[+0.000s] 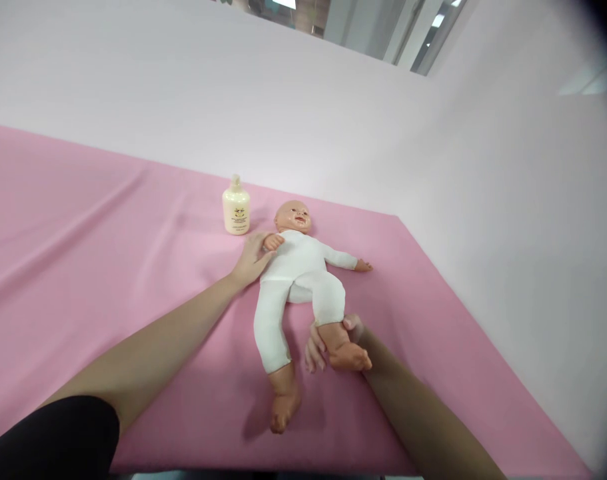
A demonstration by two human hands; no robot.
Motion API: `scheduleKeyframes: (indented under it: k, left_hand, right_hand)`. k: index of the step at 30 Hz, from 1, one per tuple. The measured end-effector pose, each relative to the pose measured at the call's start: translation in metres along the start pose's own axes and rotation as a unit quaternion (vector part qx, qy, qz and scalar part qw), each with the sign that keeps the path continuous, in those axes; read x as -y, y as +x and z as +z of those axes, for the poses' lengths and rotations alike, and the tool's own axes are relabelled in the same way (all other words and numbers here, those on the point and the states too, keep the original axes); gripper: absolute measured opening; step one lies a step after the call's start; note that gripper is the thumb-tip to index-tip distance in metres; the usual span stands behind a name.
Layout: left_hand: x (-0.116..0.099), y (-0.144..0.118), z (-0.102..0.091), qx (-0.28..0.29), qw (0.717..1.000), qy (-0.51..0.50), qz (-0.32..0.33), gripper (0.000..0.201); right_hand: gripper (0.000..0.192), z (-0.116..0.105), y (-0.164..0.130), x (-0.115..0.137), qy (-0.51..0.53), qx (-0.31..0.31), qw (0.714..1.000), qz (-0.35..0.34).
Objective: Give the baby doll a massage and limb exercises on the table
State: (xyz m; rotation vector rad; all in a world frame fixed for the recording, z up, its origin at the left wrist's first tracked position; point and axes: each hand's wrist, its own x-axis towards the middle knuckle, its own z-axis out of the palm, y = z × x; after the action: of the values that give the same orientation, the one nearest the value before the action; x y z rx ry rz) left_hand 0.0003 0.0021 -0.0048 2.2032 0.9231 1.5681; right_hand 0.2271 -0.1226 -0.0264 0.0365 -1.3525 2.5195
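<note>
A baby doll (303, 270) in a white bodysuit lies on its back on a pink cloth (108, 267), head pointing away from me. My left hand (253, 257) rests against the doll's bent arm and shoulder on the left side. My right hand (328, 343) is wrapped around the ankle of the doll's leg on the right, whose foot (350, 359) is lifted a little off the cloth. The doll's other leg lies flat and stretched toward me.
A small cream lotion bottle (236, 208) with a pump top stands upright just left of the doll's head. Pale walls (508, 220) close off the back and the right of the pink surface. The cloth's near edge runs along the bottom.
</note>
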Motion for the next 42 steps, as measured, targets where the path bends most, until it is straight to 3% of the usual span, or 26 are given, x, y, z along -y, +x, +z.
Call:
scheduleKeyframes:
  k: [3, 5, 10, 16, 21, 24, 27, 30, 34, 36, 40, 42]
  left_hand:
    - [-0.007, -0.001, -0.001, 0.061, 0.995, 0.067, 0.042, 0.037]
    - [-0.008, -0.002, -0.001, 0.077, 0.992, 0.086, 0.061, 0.037]
    - [-0.009, -0.002, -0.001, 0.126, 0.982, 0.106, 0.090, 0.038]
    - [-0.010, -0.001, 0.001, 0.166, 0.974, 0.114, 0.102, 0.037]
    - [-0.010, -0.001, 0.001, 0.177, 0.974, 0.109, 0.094, 0.036]
    - [-0.009, -0.002, 0.001, 0.155, 0.981, 0.092, 0.079, 0.036]
    - [-0.005, -0.001, 0.002, 0.084, 0.994, 0.064, 0.040, 0.037]
    - [0.001, 0.002, 0.003, -0.014, 1.000, -0.007, -0.013, 0.031]
    - [0.012, 0.005, 0.004, -0.097, 0.980, -0.139, -0.108, 0.033]
    - [0.018, 0.005, 0.004, -0.122, 0.966, -0.176, -0.147, 0.038]
    - [0.025, 0.003, 0.003, -0.156, 0.949, -0.197, -0.191, 0.041]
    - [0.026, 0.002, 0.003, -0.162, 0.945, -0.202, -0.201, 0.042]
  right_hand:
    - [0.053, 0.003, 0.001, 0.007, 0.030, -0.035, 0.992, -0.119]
    - [0.049, 0.008, 0.001, 0.014, 0.062, -0.122, 0.979, -0.153]
    - [0.051, 0.017, 0.004, 0.027, 0.133, -0.289, 0.941, -0.114]
    - [0.059, 0.014, 0.003, 0.030, 0.157, -0.368, 0.913, -0.086]
    - [0.057, 0.010, 0.000, 0.028, 0.161, -0.355, 0.917, -0.085]
    - [0.055, 0.010, -0.001, 0.026, 0.142, -0.332, 0.929, -0.083]
    - [0.057, 0.009, -0.001, 0.021, 0.101, -0.285, 0.950, -0.081]
    - [0.060, 0.005, -0.003, 0.013, 0.049, -0.194, 0.977, -0.079]
    - [0.062, 0.001, -0.008, 0.004, 0.038, -0.057, 0.995, 0.067]
    - [0.056, 0.004, -0.010, 0.003, 0.038, -0.051, 0.991, 0.119]
    - [0.035, 0.015, -0.012, 0.007, -0.004, -0.103, 0.983, 0.150]
    - [0.034, 0.019, -0.010, 0.010, -0.013, -0.101, 0.982, 0.162]
